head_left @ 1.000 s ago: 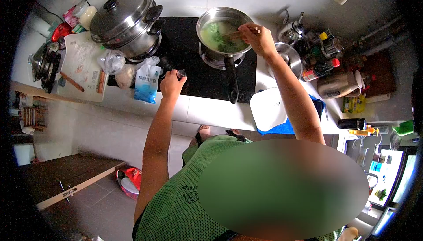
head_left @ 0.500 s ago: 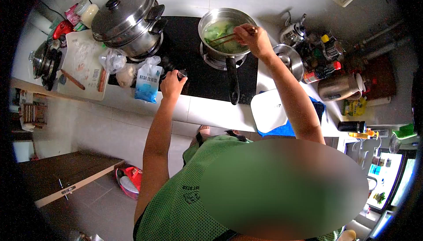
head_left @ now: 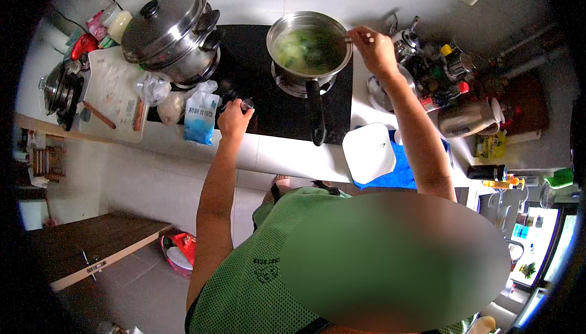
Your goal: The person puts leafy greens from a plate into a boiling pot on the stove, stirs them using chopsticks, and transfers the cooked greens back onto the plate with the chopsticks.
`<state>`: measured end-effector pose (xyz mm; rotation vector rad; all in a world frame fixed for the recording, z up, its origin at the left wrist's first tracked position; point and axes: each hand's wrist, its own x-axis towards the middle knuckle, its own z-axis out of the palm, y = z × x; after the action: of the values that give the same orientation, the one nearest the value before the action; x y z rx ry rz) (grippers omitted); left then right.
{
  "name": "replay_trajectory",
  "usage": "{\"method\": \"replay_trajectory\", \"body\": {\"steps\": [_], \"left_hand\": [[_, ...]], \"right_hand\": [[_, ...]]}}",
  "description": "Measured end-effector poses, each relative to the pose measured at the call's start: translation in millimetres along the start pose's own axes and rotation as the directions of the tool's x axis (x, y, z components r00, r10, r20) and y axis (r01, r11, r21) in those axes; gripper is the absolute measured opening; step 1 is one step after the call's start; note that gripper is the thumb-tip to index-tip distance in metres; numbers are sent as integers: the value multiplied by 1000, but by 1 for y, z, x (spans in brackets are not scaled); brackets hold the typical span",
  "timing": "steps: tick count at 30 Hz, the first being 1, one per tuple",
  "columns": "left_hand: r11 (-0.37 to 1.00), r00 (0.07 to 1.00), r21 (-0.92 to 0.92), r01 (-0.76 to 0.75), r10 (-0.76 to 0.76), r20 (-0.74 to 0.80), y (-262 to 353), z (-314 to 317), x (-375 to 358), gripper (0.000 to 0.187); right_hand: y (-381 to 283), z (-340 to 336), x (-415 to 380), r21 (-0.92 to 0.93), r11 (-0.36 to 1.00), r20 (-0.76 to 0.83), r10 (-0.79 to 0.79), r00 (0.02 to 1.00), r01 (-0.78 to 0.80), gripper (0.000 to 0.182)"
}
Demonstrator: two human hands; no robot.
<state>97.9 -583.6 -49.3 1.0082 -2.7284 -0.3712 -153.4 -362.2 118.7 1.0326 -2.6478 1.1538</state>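
Observation:
My right hand (head_left: 377, 53) is closed around a pair of chopsticks (head_left: 369, 40) at the right rim of a steel saucepan (head_left: 274, 32). Seen nearly end-on, the chopsticks show only in small part. Inside the pan, pale green leafy vegetables (head_left: 299, 50) sit in liquid under some steam. The pan rests on a burner, its black handle (head_left: 316, 114) pointing toward me. Low on the left of the black cooktop (head_left: 274, 120), my left hand (head_left: 234, 120) has its fingers closed on a stove knob (head_left: 247, 104). A blue-and-white salt bag (head_left: 200, 117) stands just left of that hand.
A large lidded steamer pot (head_left: 165, 35) occupies the left burner. Left of it lies a white cutting board (head_left: 113, 84) with a brown-handled tool. At right are a white square dish (head_left: 369, 153) on a blue cloth (head_left: 400, 172), bottles and a steel thermos jug (head_left: 467, 119).
My right hand has lifted the chopsticks out of the pan and moved right to its rim. My left hand stays at the knob. The view has shifted slightly.

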Motion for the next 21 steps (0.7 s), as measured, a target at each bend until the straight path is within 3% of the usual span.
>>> {"method": "replay_trajectory", "body": {"steps": [2, 12, 17, 20, 21], "left_hand": [[1000, 1000, 0, -7, 7, -13, 1, 0, -1, 37], [999, 996, -12, -48, 47, -71, -4, 4, 1, 41], [998, 996, -29, -53, 50, -80, 0, 2, 2, 41], [999, 998, -16, -41, 40, -49, 1, 1, 3, 41], [999, 998, -9, -41, 40, -48, 1, 1, 3, 41]], "right_hand": [[13, 18, -3, -34, 998, 27, -59, 998, 60, 29], [-39, 32, -20, 203, 976, 109, -98, 989, 74, 26], [-40, 42, -28, 377, 926, 189, -99, 977, 21, 27], [-17, 45, -20, 404, 911, 257, -27, 966, -82, 24], [-14, 40, -17, 330, 941, 231, -11, 973, -68, 23]]}}
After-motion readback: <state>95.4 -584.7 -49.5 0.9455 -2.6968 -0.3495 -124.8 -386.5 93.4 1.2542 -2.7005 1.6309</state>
